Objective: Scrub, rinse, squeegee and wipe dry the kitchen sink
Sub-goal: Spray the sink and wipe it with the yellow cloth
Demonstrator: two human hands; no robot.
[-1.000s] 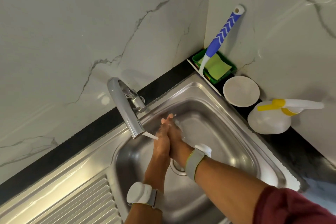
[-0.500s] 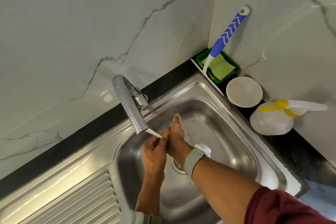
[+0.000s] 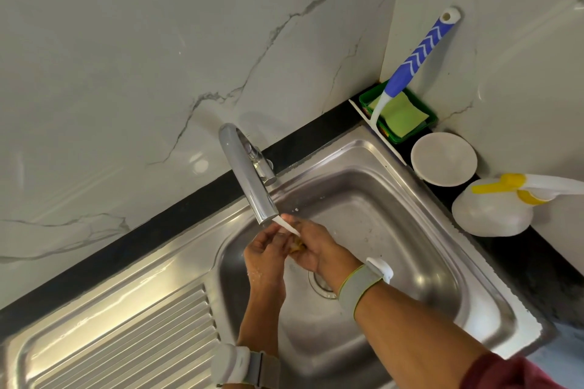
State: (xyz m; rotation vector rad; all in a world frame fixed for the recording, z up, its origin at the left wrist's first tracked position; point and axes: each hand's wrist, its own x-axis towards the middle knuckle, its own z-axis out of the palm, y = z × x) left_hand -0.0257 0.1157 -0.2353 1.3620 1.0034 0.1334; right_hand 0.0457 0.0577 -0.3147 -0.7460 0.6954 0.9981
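Seemingly you're mid-rinse: your left hand [image 3: 264, 251] and right hand [image 3: 311, 246] rub together, fingers curled, holding nothing, under the tap [image 3: 249, 181]; the squeegee [image 3: 410, 60] stands unused.

Even bright light, glare on drainboard [image 3: 120, 325] left of the fingers, soft overall, wide-angle bending at edges

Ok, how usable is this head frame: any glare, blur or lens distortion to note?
Head view: wide-angle bending tilts the sink and curves the black counter edge; bright glare streaks lie on the ribbed drainboard and the basin's right wall; the hands under the tap are slightly soft, so what they rub is unclear.
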